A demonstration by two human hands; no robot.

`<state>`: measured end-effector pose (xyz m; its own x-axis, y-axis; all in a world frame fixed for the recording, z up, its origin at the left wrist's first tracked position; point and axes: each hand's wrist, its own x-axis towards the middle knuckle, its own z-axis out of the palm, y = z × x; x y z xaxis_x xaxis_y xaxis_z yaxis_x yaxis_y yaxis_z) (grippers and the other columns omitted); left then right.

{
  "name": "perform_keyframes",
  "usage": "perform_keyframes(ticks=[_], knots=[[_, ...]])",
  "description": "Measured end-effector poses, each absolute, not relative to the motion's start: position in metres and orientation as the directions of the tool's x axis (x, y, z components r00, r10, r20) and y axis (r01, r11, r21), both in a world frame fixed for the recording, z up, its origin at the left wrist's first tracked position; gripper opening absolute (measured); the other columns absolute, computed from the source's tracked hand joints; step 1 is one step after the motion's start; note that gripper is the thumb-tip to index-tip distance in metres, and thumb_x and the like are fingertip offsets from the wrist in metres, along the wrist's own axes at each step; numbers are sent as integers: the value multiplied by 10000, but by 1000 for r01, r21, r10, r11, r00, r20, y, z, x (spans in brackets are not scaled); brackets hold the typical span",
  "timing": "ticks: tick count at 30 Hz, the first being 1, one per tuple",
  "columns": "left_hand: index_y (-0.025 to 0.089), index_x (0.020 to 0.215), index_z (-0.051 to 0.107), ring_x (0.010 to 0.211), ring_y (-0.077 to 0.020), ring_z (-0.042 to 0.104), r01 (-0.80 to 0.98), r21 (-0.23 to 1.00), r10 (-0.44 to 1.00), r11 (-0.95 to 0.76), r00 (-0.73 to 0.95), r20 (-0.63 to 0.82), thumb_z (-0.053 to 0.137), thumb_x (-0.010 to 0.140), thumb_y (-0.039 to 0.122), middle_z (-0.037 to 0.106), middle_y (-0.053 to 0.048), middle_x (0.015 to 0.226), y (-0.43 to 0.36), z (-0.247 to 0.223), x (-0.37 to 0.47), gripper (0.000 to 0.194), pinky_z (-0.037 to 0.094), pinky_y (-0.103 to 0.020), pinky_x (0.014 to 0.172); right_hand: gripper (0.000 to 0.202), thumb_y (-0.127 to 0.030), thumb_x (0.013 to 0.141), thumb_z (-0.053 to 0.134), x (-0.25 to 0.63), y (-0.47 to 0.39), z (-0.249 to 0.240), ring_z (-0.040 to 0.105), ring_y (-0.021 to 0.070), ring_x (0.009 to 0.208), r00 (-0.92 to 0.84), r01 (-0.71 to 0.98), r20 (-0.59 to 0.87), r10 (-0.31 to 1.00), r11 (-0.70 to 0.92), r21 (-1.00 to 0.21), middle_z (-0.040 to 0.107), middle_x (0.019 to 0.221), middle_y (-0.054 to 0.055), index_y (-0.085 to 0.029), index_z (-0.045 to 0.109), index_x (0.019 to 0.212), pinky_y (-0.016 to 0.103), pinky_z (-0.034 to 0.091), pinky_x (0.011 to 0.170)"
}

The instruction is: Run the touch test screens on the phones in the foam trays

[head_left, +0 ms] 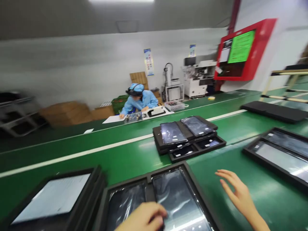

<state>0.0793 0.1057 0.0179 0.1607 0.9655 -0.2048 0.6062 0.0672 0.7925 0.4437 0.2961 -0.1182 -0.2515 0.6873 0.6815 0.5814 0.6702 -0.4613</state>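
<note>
My left hand is over the near black tray, its fingers curled toward the thumb. Whatever lies between those fingertips, if anything, I cannot make out. Two dark flat panels in clear film lie side by side in this tray, a left panel and a right panel; my hand covers part of both. To the right of the tray, my right hand hovers over the green bench with fingers stretched out, holding nothing.
At left stands a tray stack with a pale sheet on top. Ahead, more film-wrapped panels lie on stacked black trays. Another panel tray sits at right. A co-worker in blue leans over the far side.
</note>
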Motion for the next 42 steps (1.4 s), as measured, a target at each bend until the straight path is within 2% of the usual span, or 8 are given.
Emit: perform_keyframes(ticks=[5, 9, 14, 22, 28, 33, 38, 42], knots=[[163, 1178, 660, 1151, -279, 594, 943, 300, 989, 142, -125, -77, 415, 928, 100, 665, -118, 1201, 132, 3, 44, 356, 451, -465, 1059, 452, -167, 893, 454, 366, 288, -133, 506, 326, 1249, -679, 520, 456, 576, 815, -255, 535, 1311, 147, -254, 625, 1302, 485, 533, 963], [172, 1133, 683, 1156, -278, 596, 969, 230, 995, 91, -76, -70, 446, 881, 67, 673, -112, 1187, 135, -14, 40, 362, 410, -487, 1103, 545, -39, 763, 453, 342, 302, -151, 522, 343, 1195, -651, 588, 491, 579, 794, -156, 487, 1341, 183, -181, 656, 1249, 522, 533, 950], [233, 1124, 695, 1197, -232, 605, 971, 238, 997, -25, 43, -72, 475, 854, 59, 660, -71, 1285, 123, -17, 34, 389, 342, -475, 1171, 503, -146, 799, 470, 361, 327, -181, 579, 352, 1035, -680, 486, 565, 467, 864, -130, 465, 1293, 155, -268, 691, 1234, 562, 557, 809], [206, 1044, 724, 1157, -263, 644, 962, 263, 991, -69, 97, -95, 500, 880, 90, 678, -104, 1268, 132, -18, 30, 301, 399, -481, 1115, 489, -158, 813, 428, 354, 311, -163, 550, 351, 1061, -611, 532, 529, 589, 801, -276, 481, 1232, 142, -267, 670, 1225, 557, 517, 870], [206, 1413, 513, 1328, -187, 541, 907, 416, 992, -58, 99, -76, 437, 931, 120, 575, -58, 1450, 116, 10, 18, 496, 356, -408, 1193, 440, -151, 890, 345, 343, 282, -131, 540, 329, 1084, -527, 573, 514, 677, 730, -373, 484, 1218, 150, -208, 577, 1260, 521, 512, 884], [286, 1424, 531, 1361, -200, 514, 769, 638, 994, 22, -88, 71, 379, 1045, 371, 562, -17, 1464, 35, 34, 8, 417, 387, -388, 1185, 373, -251, 991, 396, 363, 257, -104, 544, 333, 1167, -619, 470, 550, 560, 826, -312, 526, 1298, 138, -244, 551, 1331, 508, 466, 943], [251, 1383, 571, 1285, -250, 574, 835, 549, 847, 37, -318, 427, 387, 1028, 497, 667, -58, 1323, -30, -26, 8, 470, 446, -424, 1136, 331, -206, 1007, 464, 366, 229, -86, 614, 244, 1102, -752, 190, 558, 352, 925, -328, 636, 1205, 57, -285, 578, 1308, 436, 403, 1038], [249, 1394, 565, 1208, -279, 597, 850, 525, 873, 39, -285, 395, 350, 1013, 594, 713, -73, 1229, -38, -57, 9, 558, 375, -494, 1163, 328, -245, 997, 485, 361, 223, -77, 619, 260, 1112, -761, 154, 549, 345, 919, -364, 656, 1211, 66, -272, 614, 1297, 440, 398, 1054]])
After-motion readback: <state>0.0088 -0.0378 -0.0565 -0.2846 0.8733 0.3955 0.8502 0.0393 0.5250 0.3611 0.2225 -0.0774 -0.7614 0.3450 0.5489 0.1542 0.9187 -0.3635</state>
